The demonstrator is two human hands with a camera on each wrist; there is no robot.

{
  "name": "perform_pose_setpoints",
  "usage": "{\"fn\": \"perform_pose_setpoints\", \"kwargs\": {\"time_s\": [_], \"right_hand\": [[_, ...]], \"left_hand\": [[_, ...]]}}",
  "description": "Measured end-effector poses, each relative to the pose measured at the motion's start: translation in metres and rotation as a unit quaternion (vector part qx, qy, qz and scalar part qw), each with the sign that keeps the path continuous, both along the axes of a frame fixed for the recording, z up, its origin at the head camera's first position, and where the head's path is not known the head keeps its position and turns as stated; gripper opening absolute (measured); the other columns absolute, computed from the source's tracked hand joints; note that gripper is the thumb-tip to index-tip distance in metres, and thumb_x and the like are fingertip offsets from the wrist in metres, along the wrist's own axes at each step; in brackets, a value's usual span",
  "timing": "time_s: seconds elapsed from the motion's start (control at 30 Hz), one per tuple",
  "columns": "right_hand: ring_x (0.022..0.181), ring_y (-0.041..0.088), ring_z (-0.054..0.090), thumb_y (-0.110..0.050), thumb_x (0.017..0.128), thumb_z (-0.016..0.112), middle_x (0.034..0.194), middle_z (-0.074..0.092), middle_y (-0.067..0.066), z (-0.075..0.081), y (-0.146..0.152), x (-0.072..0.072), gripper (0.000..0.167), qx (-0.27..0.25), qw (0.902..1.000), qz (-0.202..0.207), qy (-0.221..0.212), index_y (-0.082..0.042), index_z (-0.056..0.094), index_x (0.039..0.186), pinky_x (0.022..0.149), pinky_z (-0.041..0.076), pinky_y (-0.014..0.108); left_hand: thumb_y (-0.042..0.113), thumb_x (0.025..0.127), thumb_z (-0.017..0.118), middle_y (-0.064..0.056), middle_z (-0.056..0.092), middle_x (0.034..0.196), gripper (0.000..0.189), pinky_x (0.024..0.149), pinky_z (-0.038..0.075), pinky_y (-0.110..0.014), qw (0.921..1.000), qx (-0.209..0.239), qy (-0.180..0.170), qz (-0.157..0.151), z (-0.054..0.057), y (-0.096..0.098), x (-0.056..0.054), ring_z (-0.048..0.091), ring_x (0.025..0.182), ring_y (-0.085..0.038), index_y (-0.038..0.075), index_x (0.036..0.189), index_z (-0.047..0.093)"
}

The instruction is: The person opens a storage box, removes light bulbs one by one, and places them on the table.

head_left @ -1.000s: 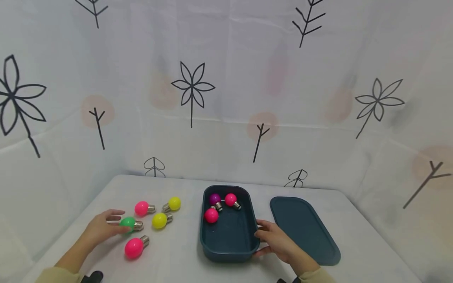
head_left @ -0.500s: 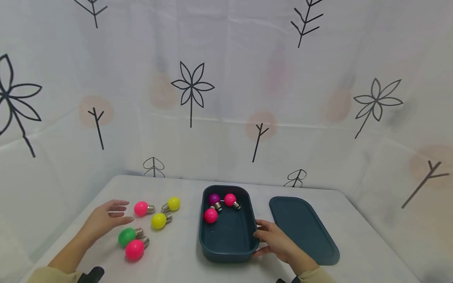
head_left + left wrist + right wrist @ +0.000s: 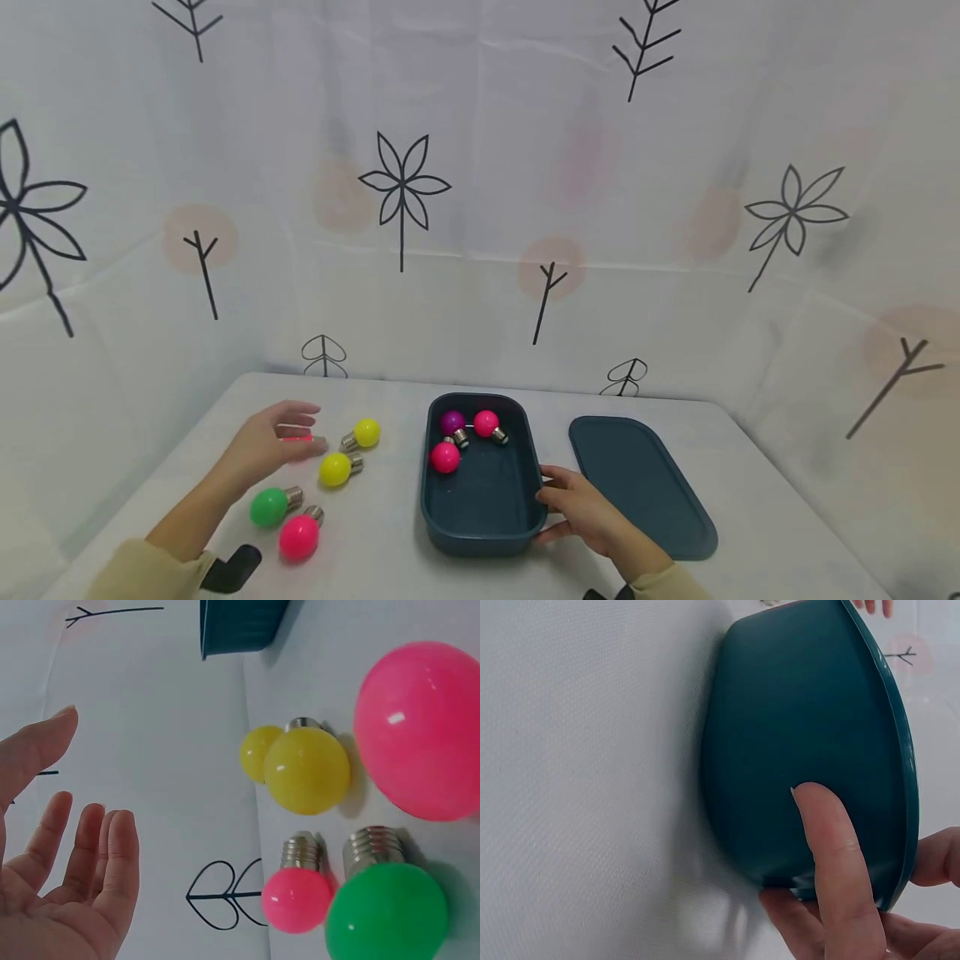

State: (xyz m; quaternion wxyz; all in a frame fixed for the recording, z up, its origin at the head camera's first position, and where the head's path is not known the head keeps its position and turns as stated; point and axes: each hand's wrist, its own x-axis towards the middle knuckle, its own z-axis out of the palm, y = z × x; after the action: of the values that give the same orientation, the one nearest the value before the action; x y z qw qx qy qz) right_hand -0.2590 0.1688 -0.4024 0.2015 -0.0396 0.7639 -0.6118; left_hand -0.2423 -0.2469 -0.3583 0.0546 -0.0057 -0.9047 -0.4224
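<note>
The left hand (image 3: pixel 264 442) is hovering, thumb and fingers apart, a pink bulb (image 3: pixel 296 900) lying below them; the right hand (image 3: pixel 579 506) is gripping a teal box (image 3: pixel 480 545), its corner sitting between thumb and fingers.

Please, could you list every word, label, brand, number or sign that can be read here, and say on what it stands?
None: I can read no text on the bulbs, the box or the lid. Any marking on the metal bases would be too small to read. The backdrop shows only drawn plants and pale patches.
</note>
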Motion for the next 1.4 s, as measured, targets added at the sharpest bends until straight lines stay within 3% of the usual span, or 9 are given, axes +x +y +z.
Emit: {"fn": "perform_pose_setpoints", "kwargs": {"time_s": [0.57, 0.8, 1.03, 1.4], "right_hand": [[0.095, 0.031, 0.059, -0.003, 0.090, 0.048, 0.124, 0.044, 0.031, -0.003, 0.001, 0.000, 0.056, -0.006, 1.0000, 0.005, 0.003, 0.014, 0.024, 0.138, 0.065, 0.055, 0.042], [0.095, 0.031, 0.059, -0.003, 0.090, 0.048, 0.124, 0.044, 0.032, -0.004, 0.003, 0.000, 0.056, -0.011, 0.9999, 0.002, 0.007, 0.014, 0.024, 0.138, 0.064, 0.055, 0.042], [0.094, 0.030, 0.059, -0.003, 0.090, 0.048, 0.125, 0.044, 0.031, -0.005, 0.002, -0.001, 0.056, -0.009, 1.0000, 0.001, 0.003, 0.014, 0.024, 0.138, 0.064, 0.055, 0.042], [0.096, 0.031, 0.058, -0.003, 0.090, 0.048, 0.125, 0.043, 0.032, -0.005, 0.002, -0.002, 0.056, -0.013, 0.9999, 0.005, 0.007, 0.014, 0.024, 0.138, 0.065, 0.055, 0.042]], "left_hand": [[0.029, 0.075, 0.078, -0.016, 0.057, 0.120, 0.060, 0.083, 0.050, -0.044, 0.9981, 0.049, 0.013, -0.036, 0.020, 0.052, -0.020, 0.054, 0.109, -0.033, 0.008, 0.126, 0.053], [0.027, 0.075, 0.079, -0.011, 0.061, 0.114, 0.054, 0.082, 0.051, -0.040, 0.9943, 0.074, 0.028, -0.072, 0.024, 0.078, -0.029, 0.057, 0.105, -0.030, 0.008, 0.121, 0.057], [0.025, 0.074, 0.080, -0.007, 0.060, 0.111, 0.054, 0.079, 0.052, -0.039, 0.9919, 0.094, -0.004, -0.085, 0.023, 0.106, -0.041, 0.059, 0.101, -0.024, 0.011, 0.121, 0.057], [0.030, 0.079, 0.074, -0.012, 0.058, 0.116, 0.052, 0.084, 0.050, -0.040, 0.9889, 0.099, -0.042, -0.103, 0.021, 0.142, -0.058, 0.058, 0.100, -0.024, 0.009, 0.124, 0.056]]}}
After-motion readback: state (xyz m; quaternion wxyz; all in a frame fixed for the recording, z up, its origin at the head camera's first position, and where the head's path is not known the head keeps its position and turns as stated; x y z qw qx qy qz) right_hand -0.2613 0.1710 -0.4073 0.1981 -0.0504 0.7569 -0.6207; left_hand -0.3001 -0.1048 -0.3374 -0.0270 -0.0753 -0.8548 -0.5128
